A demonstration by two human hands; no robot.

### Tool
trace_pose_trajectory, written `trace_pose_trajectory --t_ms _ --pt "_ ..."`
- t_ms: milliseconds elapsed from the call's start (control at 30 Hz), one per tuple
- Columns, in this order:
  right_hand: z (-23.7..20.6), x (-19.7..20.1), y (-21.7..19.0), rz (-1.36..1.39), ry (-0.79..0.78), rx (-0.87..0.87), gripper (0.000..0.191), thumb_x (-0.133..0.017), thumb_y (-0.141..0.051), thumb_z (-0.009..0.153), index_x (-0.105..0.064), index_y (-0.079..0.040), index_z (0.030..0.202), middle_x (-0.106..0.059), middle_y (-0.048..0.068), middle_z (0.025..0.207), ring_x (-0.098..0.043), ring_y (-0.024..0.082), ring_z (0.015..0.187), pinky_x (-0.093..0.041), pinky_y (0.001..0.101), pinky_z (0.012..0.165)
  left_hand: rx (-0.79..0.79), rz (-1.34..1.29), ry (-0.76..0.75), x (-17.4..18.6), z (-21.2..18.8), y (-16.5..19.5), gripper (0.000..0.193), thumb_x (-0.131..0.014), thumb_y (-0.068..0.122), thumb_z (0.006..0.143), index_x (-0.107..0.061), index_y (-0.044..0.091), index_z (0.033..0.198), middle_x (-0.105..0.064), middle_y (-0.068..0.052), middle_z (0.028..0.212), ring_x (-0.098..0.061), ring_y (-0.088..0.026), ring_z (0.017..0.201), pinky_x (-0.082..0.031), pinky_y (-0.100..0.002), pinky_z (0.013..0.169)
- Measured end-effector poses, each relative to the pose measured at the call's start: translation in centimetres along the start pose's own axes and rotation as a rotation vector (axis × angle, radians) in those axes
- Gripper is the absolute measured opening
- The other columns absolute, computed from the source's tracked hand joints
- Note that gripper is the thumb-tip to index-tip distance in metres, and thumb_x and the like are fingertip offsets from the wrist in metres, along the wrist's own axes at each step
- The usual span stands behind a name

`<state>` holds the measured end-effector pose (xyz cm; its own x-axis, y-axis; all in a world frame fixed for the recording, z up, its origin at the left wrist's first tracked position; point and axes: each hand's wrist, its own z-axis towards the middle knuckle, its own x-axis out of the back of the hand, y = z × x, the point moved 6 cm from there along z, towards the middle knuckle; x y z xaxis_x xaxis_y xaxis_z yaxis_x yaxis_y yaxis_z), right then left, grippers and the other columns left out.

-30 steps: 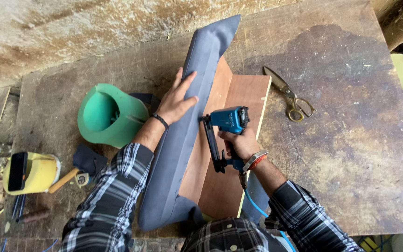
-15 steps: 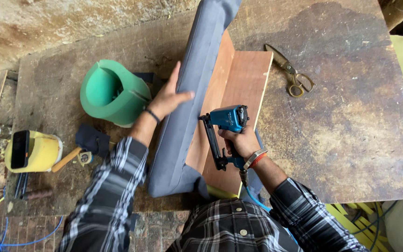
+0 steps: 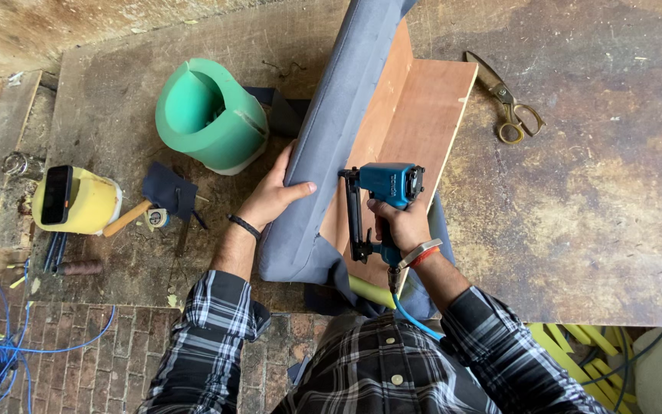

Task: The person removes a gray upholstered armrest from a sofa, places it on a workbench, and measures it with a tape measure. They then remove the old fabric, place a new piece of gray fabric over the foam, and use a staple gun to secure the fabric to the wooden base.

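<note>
A long cushion wrapped in grey-blue fabric [image 3: 339, 107] stands on edge on a plywood board [image 3: 423, 115], which lies on the worn wooden table [image 3: 591, 215]. My left hand [image 3: 273, 195] grips the cushion's left side near its lower end, thumb pressed on the fabric. My right hand [image 3: 400, 226] holds a blue pneumatic staple gun [image 3: 381, 195], its black nose set against the board beside the fabric edge. A blue air hose [image 3: 415, 318] runs from the gun's handle toward my body.
A rolled piece of green foam [image 3: 208, 115] lies left of the cushion. Scissors [image 3: 507, 100] rest at the upper right. A yellow container with a phone on it [image 3: 74, 201], fabric scraps and small tools sit at the left. Blue cable [image 3: 9, 353] lies on the brick floor.
My left hand slid down the cushion toward me and now grips its lower part. The staple gun stays by the fabric edge. The camera moved closer.
</note>
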<state>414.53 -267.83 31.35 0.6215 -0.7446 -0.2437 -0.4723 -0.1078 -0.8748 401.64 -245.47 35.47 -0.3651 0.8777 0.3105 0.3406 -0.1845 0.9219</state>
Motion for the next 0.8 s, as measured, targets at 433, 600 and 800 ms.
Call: trace_pose_trajectory --t_ms 433,600,800 --pt "-3.5 0.2 1.6 -0.041 -0.111 -0.092 0.012 -0.076 -0.011 0.085 -0.067 -0.003 0.083 -0.059 0.006 0.054 -0.055 0.016 0.041 -0.045 0.0320 0.040 -0.086 -0.077 -0.005 -0.3 0.1 -0.1 0.094 -0.077 0.020 0.084 -0.027 0.007 0.162 -0.044 -0.014 0.159 -0.044 -0.024 0.145 -0.036 -0.039 0.120" --pt "-3.4 6.3 1.3 -0.386 0.027 -0.092 0.021 -0.082 -0.019 0.083 -0.076 0.000 0.092 -0.068 0.005 0.067 -0.061 0.015 0.054 -0.047 0.0321 0.051 -0.054 -0.042 0.024 -0.1 -0.5 -0.1 0.093 -0.077 0.024 0.086 -0.027 0.007 0.162 -0.045 -0.014 0.159 -0.045 -0.024 0.144 -0.037 -0.038 0.118" --pt "-1.2 18.5 2.9 -0.848 0.298 -0.085 0.047 -0.082 -0.038 0.083 -0.073 0.000 0.109 -0.075 0.017 0.090 -0.072 0.028 0.080 -0.056 0.0408 0.076 0.030 0.167 0.082 -0.1 -3.8 0.1 0.097 -0.080 0.027 0.083 -0.024 0.007 0.160 -0.050 -0.016 0.154 -0.050 -0.026 0.139 -0.042 -0.040 0.113"
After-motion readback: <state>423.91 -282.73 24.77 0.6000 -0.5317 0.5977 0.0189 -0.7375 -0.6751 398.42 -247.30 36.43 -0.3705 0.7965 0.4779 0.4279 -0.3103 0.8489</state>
